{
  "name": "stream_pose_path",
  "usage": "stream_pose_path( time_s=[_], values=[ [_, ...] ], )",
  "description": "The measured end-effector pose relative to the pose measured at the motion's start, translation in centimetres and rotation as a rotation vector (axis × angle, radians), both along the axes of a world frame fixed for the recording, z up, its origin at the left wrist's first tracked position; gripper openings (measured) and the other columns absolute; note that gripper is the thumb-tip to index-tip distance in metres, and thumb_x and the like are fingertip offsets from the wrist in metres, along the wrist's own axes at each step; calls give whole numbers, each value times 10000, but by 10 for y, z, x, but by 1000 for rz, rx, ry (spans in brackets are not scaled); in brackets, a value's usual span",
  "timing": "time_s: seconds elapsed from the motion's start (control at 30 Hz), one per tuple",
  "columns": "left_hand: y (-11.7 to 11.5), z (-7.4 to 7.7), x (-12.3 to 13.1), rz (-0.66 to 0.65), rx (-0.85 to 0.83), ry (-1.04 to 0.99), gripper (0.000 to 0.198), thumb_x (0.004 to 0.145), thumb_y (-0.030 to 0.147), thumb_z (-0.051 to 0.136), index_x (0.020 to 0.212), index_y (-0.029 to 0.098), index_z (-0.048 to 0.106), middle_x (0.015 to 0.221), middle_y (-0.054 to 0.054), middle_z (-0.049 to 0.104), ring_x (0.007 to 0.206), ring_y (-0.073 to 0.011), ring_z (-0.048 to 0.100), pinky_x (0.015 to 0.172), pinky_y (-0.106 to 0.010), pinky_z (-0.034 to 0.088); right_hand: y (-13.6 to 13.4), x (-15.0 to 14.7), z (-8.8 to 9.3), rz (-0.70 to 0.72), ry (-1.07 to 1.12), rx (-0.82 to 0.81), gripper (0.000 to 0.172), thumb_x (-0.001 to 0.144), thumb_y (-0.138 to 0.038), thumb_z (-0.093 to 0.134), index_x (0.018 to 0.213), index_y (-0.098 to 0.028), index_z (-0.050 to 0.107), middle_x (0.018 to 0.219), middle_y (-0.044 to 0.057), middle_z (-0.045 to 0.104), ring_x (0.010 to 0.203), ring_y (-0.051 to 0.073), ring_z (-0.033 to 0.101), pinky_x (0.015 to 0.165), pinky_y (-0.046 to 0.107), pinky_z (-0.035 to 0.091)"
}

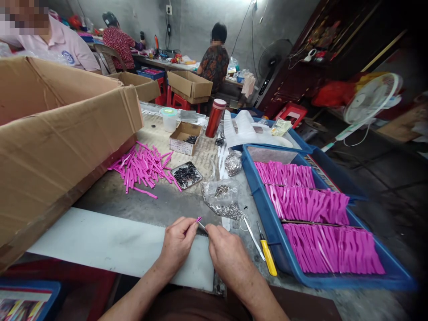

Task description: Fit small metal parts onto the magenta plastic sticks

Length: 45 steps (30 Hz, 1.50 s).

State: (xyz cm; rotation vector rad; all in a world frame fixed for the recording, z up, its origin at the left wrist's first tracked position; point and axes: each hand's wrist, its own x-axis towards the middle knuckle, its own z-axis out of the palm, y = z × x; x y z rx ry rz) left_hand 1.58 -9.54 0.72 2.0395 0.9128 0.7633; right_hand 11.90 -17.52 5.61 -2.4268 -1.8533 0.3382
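Note:
My left hand (179, 238) is closed on a pink strip (199, 219), whose tip shows above the fingers. Close by on the right, my right hand (225, 247) is closed round a thin metal tool (202, 226) whose end meets the strip. Both hands are over the pale board (117, 240) at the table's front edge. Beyond them lie a pile of pink strips (142, 167), a tray of small black parts (186, 175) and plastic bags of small metal parts (222, 196).
A large cardboard box (67, 147) stands left. To the right are a yellow screwdriver (268, 257), white tweezers (254, 238) and a blue crate (290, 267) holding rows of pink strips. A red flask (216, 118) stands farther back. Three people sit beyond the table.

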Motion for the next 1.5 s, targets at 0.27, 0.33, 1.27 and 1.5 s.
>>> stream_pose_path(
  time_s=[0.27, 0.33, 1.27, 1.5],
  values=[
    [0, 0, 1, 8, -8, 9, 203, 779, 218, 435, 690, 157, 607, 571, -2, 528, 548, -121, 499, 535, -212, 383, -1, 0, -1, 2, 4, 7, 207, 765, -73, 389, 871, -188, 525, 737, 30, 591, 650, 150, 574, 541, 215, 356],
    [1, 0, 1, 4, -5, 11, 201, 778, 214, 437, 686, 159, 607, 565, 1, 524, 543, -120, 497, 533, -211, 382, -1, 0, -1, 2, 7, 11, 213, 763, -73, 391, 881, -190, 525, 742, 29, 592, 652, 151, 575, 542, 218, 359],
    [0, -2, 0, 15, 27, 21, 210, 774, 213, 441, 654, 155, 604, 554, 4, 529, 527, -112, 493, 521, -204, 384, 0, 0, -2, -4, 32, -3, 222, 764, -76, 378, 883, -189, 528, 747, 35, 589, 679, 161, 577, 561, 227, 364],
    [0, -2, 1, 19, 18, 23, 212, 774, 219, 438, 662, 154, 605, 548, 5, 521, 526, -114, 490, 521, -206, 380, 0, 1, -2, 0, 23, -3, 211, 764, -81, 383, 870, -192, 527, 743, 32, 590, 664, 157, 574, 551, 224, 361]
  ],
)
